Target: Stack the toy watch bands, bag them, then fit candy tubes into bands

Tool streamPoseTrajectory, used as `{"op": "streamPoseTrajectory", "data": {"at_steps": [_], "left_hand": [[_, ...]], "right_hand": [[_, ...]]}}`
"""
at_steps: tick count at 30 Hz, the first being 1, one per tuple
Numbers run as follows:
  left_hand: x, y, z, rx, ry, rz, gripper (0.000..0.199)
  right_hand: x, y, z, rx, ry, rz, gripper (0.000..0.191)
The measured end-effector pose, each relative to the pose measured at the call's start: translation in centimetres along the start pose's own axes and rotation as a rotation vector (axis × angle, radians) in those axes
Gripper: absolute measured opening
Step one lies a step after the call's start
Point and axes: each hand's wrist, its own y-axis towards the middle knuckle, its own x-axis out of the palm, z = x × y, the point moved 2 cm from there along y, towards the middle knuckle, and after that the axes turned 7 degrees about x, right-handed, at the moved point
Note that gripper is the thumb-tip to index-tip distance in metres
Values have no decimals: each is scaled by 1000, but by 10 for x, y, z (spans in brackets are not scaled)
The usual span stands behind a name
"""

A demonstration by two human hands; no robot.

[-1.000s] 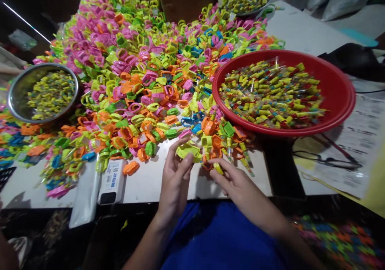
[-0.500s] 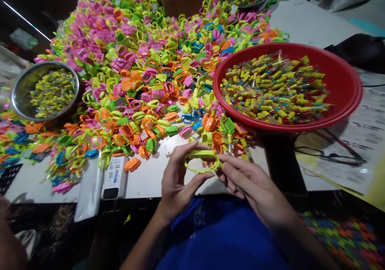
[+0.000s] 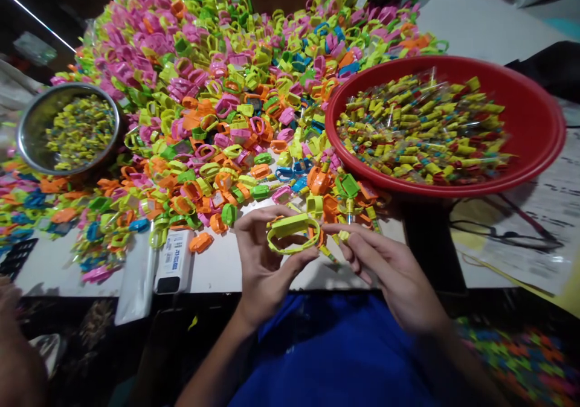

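Observation:
My left hand (image 3: 264, 277) is closed around a yellow-green plastic toy watch (image 3: 291, 227), thumb below and fingers above, its band forming a loop. Close by on the right, my right hand (image 3: 380, 262) pinches a small yellow piece (image 3: 343, 236) between thumb and fingertips; its exact kind is too small to tell. The two hands are apart. Behind them spreads a big heap of toy watches (image 3: 217, 135) in pink, orange, green, yellow and blue. A green watch (image 3: 347, 185) lies just beyond the right hand.
A red basin (image 3: 534, 129) with many yellow wrapped sticks stands at right. At left is a steel bowl (image 3: 27, 132) of similar pieces. A white box (image 3: 173, 261) lies near the front edge; glasses (image 3: 493, 232) rest on papers. Part of another person (image 3: 18, 346) shows at lower left.
My right hand has drawn slightly away from the toy watch, and a small yellow piece now shows in its fingertips. The left hand has shifted a little left and tilted the watch.

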Motion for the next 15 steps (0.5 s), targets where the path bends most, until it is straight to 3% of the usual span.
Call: {"op": "streamPoseTrajectory", "data": {"at_steps": [3, 7, 11, 15], "left_hand": [[-5, 3, -4, 37, 112, -16, 43], [-14, 3, -3, 166, 389, -151, 44], [-13, 3, 6, 278, 654, -306, 44], [-10, 3, 10, 337, 771, -357, 47]], "right_hand": [[-2, -2, -3, -50, -41, 53, 44], [2, -11, -14, -126, -129, 97, 34], [11, -17, -22, -70, -126, 44, 25], [13, -19, -24, -49, -121, 77, 24]]}}
